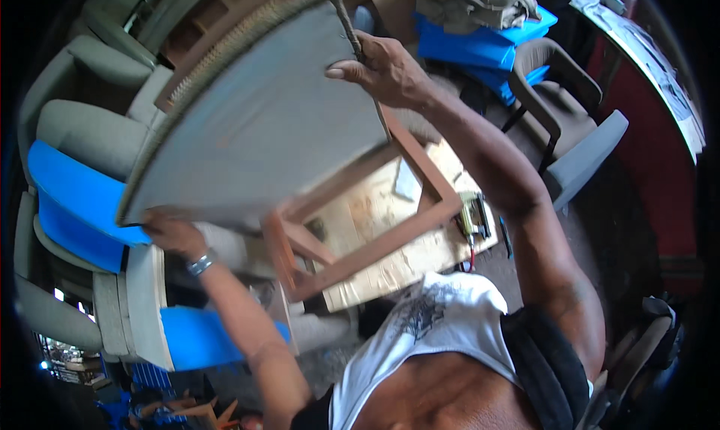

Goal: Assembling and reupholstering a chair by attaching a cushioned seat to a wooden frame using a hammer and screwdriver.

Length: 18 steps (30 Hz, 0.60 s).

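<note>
My two hands hold up a large grey upholstered panel (255, 122) with a thick woven, braided-looking edge along its far side and upper corner. My right hand (386, 70) is closed on the right edge near that upper corner, thumb lying on the grey face and fingers behind. At the lower left corner, my left hand (172, 233), a little blurred and with a metal band on its wrist, grips the panel's edge. Below the panel stands a reddish-brown wooden frame (367, 254); whether the two are joined I cannot tell.
The frame rests on a pale wooden worktop (360, 291). A staple-gun-like air tool (471, 218) lies at its right end. Grey upholstered seats (90, 134) and blue panels (75, 190) crowd the left. An armchair (559, 100) and a blue stack (472, 47) stand at the far right.
</note>
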Each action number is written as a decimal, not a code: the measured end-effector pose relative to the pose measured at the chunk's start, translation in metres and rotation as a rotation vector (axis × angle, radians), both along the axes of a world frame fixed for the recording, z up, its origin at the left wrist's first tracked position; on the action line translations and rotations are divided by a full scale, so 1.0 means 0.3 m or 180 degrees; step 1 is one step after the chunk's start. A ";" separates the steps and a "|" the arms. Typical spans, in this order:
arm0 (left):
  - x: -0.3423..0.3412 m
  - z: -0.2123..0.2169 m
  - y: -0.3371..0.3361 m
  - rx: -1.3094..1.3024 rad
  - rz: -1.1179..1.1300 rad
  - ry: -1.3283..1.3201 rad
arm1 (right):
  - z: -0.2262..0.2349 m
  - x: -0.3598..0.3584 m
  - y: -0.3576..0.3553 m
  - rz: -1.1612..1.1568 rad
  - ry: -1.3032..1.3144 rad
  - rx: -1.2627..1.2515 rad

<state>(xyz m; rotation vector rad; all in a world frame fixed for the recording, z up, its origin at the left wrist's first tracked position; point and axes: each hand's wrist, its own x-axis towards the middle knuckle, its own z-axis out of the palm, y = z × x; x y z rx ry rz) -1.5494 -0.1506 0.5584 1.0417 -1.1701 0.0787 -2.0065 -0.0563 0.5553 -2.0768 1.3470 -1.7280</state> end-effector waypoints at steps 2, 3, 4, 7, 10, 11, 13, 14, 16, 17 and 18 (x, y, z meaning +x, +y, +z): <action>-0.180 0.273 0.134 -0.0202 0.0151 -0.0294 | 0.097 0.031 0.100 0.0066 -0.0390 -0.0373; -0.192 0.360 0.148 0.0005 0.0176 -0.0474 | 0.119 0.042 0.143 0.0179 -0.0680 -0.0822; -0.184 0.430 0.159 0.0140 0.0163 -0.0703 | 0.116 0.035 0.167 0.0177 -0.0662 -0.0218; -0.225 0.510 0.082 0.0563 0.0180 -0.1351 | 0.042 0.056 0.312 0.0951 -0.1329 -0.0156; -0.353 0.431 -0.030 0.0985 0.0062 -0.2190 | -0.136 -0.001 0.434 0.1303 -0.1452 0.0990; -0.407 0.361 -0.071 0.1074 -0.0114 -0.2558 | -0.172 -0.015 0.494 0.1438 -0.1658 0.1620; -0.468 0.154 -0.167 0.0910 -0.0550 -0.2713 | -0.345 -0.018 0.539 0.1181 -0.1621 0.1686; -0.433 0.041 -0.261 0.1109 -0.0700 -0.2905 | -0.441 -0.004 0.533 0.1027 -0.1422 0.1652; -0.493 -0.179 -0.332 0.1727 -0.1043 -0.3142 | -0.596 -0.001 0.566 0.0931 -0.1529 0.1895; -0.579 -0.298 -0.316 0.2123 -0.1219 -0.3188 | -0.648 -0.007 0.600 0.0837 -0.1555 0.2073; -0.611 -0.403 -0.324 0.2236 -0.1332 -0.3258 | -0.626 0.009 0.657 0.0794 -0.1895 0.2351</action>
